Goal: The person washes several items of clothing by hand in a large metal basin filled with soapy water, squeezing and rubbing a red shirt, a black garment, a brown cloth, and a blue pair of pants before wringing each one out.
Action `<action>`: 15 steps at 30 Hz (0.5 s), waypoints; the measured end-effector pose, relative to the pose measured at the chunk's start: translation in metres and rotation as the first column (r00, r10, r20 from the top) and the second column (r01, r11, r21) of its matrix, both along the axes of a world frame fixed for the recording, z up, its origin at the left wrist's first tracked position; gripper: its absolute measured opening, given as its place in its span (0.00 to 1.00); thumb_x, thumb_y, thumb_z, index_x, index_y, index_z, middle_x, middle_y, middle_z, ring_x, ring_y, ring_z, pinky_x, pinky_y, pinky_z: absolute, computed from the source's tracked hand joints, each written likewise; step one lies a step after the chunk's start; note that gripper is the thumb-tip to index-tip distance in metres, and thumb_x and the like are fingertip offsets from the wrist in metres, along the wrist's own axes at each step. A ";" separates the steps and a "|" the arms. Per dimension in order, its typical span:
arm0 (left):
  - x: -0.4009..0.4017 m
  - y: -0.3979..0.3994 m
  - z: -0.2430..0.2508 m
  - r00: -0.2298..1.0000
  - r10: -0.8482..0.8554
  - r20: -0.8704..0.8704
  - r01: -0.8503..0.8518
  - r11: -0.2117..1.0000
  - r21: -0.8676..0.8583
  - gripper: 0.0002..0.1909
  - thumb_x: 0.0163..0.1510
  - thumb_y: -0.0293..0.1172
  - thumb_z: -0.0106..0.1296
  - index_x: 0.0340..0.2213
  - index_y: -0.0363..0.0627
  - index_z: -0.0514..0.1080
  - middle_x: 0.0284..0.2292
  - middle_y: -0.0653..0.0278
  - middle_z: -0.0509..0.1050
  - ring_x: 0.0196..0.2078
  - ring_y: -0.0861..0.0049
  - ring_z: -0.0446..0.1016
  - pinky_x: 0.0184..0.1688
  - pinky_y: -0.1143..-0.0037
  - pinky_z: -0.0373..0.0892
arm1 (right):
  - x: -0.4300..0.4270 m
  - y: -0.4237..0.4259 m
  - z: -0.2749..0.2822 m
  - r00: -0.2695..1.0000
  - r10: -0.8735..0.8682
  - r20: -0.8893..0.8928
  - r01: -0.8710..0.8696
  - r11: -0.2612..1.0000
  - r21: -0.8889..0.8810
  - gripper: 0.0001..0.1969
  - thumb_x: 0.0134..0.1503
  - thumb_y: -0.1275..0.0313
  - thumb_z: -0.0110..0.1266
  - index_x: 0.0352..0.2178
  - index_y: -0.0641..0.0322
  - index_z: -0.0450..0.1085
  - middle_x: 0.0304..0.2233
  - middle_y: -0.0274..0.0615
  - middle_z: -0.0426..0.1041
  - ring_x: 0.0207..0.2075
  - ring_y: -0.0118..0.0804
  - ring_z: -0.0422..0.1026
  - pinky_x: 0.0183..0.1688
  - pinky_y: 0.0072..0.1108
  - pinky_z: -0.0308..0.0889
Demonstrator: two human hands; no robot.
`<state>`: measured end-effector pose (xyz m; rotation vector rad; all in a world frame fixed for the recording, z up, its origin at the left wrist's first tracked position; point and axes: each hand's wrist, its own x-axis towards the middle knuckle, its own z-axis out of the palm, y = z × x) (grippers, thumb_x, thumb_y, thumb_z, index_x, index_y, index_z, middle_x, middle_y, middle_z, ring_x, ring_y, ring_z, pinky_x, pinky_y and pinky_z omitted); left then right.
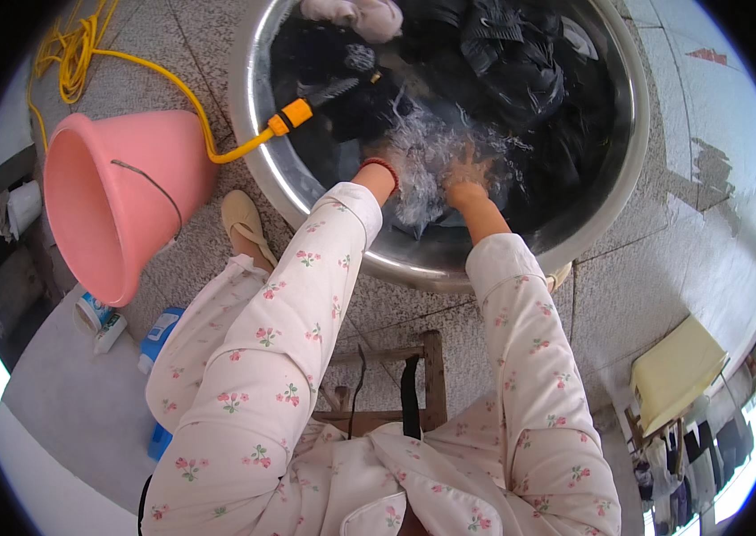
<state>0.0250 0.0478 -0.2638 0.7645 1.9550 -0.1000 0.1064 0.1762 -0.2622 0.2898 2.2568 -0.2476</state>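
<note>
Both hands are in a wide stainless steel basin (629, 144) of water, amid splashing. My left hand (388, 155), below a red bracelet, is mostly hidden by water; what it touches does not show. My right hand (468, 171) has its fingers spread at the water's surface, nothing visibly gripped. Dark wet clothes (515, 63) lie at the basin's far right, and a pale pink cloth (358, 15) at its far edge. A yellow hose (170, 72) crosses the left rim, its orange connector (291, 117) spraying water into the basin.
A pink plastic bucket (143, 181) lies tipped at the left, near a blue bottle (160, 335) and a white tube (110, 333). A wooden stool frame (433, 375) is beneath me. At the lower right are a cream plastic basin (676, 375) and hanging clothes (692, 462).
</note>
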 end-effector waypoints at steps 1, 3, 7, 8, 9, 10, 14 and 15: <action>-0.009 -0.031 -0.005 0.984 -0.167 -0.066 0.166 0.986 -0.021 0.29 0.50 0.43 0.48 0.53 0.54 0.57 0.55 0.61 0.57 0.55 0.62 0.58 0.55 0.66 0.56 | -0.017 -0.020 0.017 1.000 0.006 -0.021 -0.006 1.000 -0.014 0.36 0.46 0.63 0.54 0.56 0.44 0.49 0.61 0.46 0.33 0.61 0.59 0.34 0.56 0.47 0.47; -0.008 -0.021 0.016 0.986 -0.160 0.051 0.159 0.987 0.026 0.31 0.47 0.42 0.51 0.53 0.54 0.57 0.55 0.60 0.56 0.56 0.62 0.57 0.55 0.65 0.56 | 0.002 0.000 0.021 0.999 -0.004 -0.052 0.003 1.000 -0.016 0.35 0.45 0.68 0.54 0.55 0.44 0.52 0.61 0.48 0.37 0.60 0.60 0.41 0.55 0.44 0.51; 0.009 -0.032 0.067 1.000 0.005 -0.006 -0.003 0.975 0.221 0.44 0.38 0.42 0.61 0.55 0.55 0.51 0.58 0.60 0.47 0.59 0.59 0.49 0.54 0.58 0.54 | 0.027 0.041 0.028 0.891 -0.346 -0.295 0.259 0.920 -0.296 0.27 0.47 0.73 0.49 0.52 0.49 0.57 0.55 0.49 0.55 0.50 0.57 0.60 0.50 0.34 0.59; 0.013 -0.047 0.073 0.999 0.046 -0.015 -0.041 0.965 0.257 0.48 0.36 0.43 0.62 0.56 0.55 0.48 0.59 0.59 0.44 0.60 0.59 0.46 0.55 0.58 0.52 | 0.027 0.048 0.041 0.887 -0.386 -0.254 0.272 0.881 -0.388 0.25 0.47 0.74 0.49 0.49 0.50 0.60 0.51 0.49 0.60 0.48 0.55 0.62 0.49 0.33 0.59; 0.016 -0.053 0.086 0.998 0.058 -0.031 -0.047 0.960 0.275 0.48 0.36 0.43 0.62 0.56 0.55 0.48 0.59 0.59 0.44 0.60 0.59 0.46 0.55 0.58 0.52 | 0.031 0.054 0.055 0.883 -0.421 -0.206 0.289 0.836 -0.467 0.23 0.47 0.75 0.48 0.47 0.52 0.63 0.46 0.49 0.66 0.46 0.53 0.65 0.48 0.31 0.60; 0.022 -0.072 0.096 0.992 0.116 -0.043 -0.102 0.965 0.240 0.49 0.36 0.43 0.62 0.57 0.56 0.46 0.59 0.59 0.44 0.60 0.58 0.45 0.55 0.58 0.52 | 0.024 0.039 0.094 0.838 -0.533 -0.114 0.382 0.724 -0.574 0.19 0.46 0.76 0.49 0.42 0.56 0.67 0.35 0.49 0.72 0.42 0.48 0.69 0.45 0.27 0.61; 0.033 -0.076 0.135 0.976 0.204 -0.074 -0.172 0.935 0.310 0.55 0.34 0.45 0.63 0.58 0.56 0.40 0.60 0.57 0.42 0.61 0.58 0.43 0.57 0.59 0.50 | 0.002 0.051 0.243 0.708 -0.686 0.168 0.588 0.440 -0.679 0.17 0.49 0.78 0.47 0.43 0.58 0.67 0.33 0.33 0.71 0.34 0.25 0.69 0.37 0.18 0.66; 0.035 -0.073 0.147 0.974 0.206 -0.096 -0.166 0.933 0.320 0.56 0.34 0.46 0.63 0.58 0.55 0.39 0.60 0.57 0.41 0.61 0.57 0.43 0.57 0.59 0.50 | -0.001 0.050 0.283 0.646 -0.735 0.206 0.605 0.328 -0.726 0.16 0.50 0.77 0.47 0.43 0.59 0.67 0.33 0.34 0.71 0.34 0.25 0.70 0.36 0.18 0.67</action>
